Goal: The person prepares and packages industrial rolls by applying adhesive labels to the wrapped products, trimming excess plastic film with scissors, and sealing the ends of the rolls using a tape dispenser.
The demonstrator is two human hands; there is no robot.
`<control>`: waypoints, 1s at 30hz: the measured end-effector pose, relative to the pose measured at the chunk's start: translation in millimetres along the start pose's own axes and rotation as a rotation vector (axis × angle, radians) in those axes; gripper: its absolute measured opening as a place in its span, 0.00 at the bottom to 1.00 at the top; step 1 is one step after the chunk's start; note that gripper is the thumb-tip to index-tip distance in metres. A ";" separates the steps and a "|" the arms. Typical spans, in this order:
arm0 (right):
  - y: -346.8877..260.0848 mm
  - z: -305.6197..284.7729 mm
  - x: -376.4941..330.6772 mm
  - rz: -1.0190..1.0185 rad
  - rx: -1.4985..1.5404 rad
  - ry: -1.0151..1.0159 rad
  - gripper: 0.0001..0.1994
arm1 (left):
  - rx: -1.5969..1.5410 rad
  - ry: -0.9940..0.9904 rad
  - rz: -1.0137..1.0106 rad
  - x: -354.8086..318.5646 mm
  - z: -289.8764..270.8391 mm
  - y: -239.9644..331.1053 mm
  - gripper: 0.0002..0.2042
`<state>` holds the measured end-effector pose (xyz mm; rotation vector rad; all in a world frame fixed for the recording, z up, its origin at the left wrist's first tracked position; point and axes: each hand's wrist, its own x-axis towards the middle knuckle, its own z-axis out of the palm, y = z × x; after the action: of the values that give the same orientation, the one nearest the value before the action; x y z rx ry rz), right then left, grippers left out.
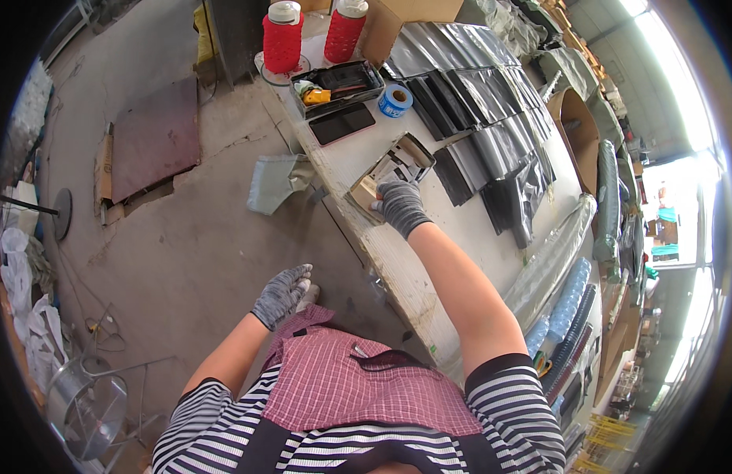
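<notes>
Apparently idle, the left hand (281, 298) is hanging left of the frame's centre, fingers slightly apart. At centre, the right hand (403, 207) is resting over the small box (363, 191), its grip impossible to tell; the box is sitting near the counter's (334, 162) edge, likely for easy reach.

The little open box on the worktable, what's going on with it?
A person's gloved right hand is at the open box; whether it grips anything is hidden. The gloved left hand is away from the table, near the checked apron. Black sheets lie to the box's right.
</notes>
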<state>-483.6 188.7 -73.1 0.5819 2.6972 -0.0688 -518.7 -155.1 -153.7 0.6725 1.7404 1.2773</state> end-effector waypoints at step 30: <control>-35.3 122.4 -546.1 1.177 1.964 0.975 0.05 | 0.726 -1.242 1.096 -22.8 313.8 160.0 0.33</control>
<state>5.4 -70.8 16.6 2.9167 1.2038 -2.5404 -244.7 31.1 -31.7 2.3978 0.6170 0.4071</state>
